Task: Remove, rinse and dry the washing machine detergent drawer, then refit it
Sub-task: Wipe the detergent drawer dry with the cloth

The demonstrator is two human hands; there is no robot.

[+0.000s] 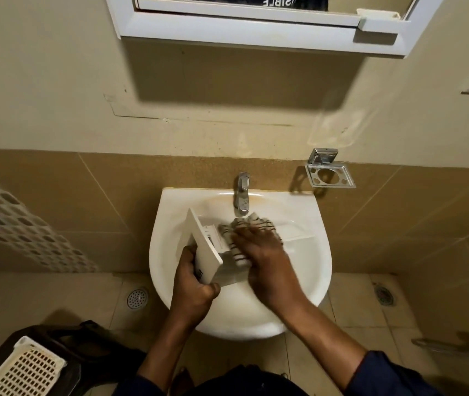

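The white detergent drawer [207,247] lies across the white basin [170,287], its flat front panel at the left. My left hand [193,284] grips that front panel end from below. My right hand [264,252] presses a striped grey-and-white cloth [244,224] down into the drawer's compartments. The cloth covers much of the drawer's inside, and the drawer's far end [299,235] sticks out to the right of the hand. The chrome tap [241,192] stands just behind the cloth; no water stream shows.
A chrome holder [330,174] is fixed to the tiled wall at the right of the tap. A mirror cabinet [256,24] hangs above. A cream perforated basket [24,370] sits on a dark stool at lower left. Floor drains [137,297] lie beside the basin.
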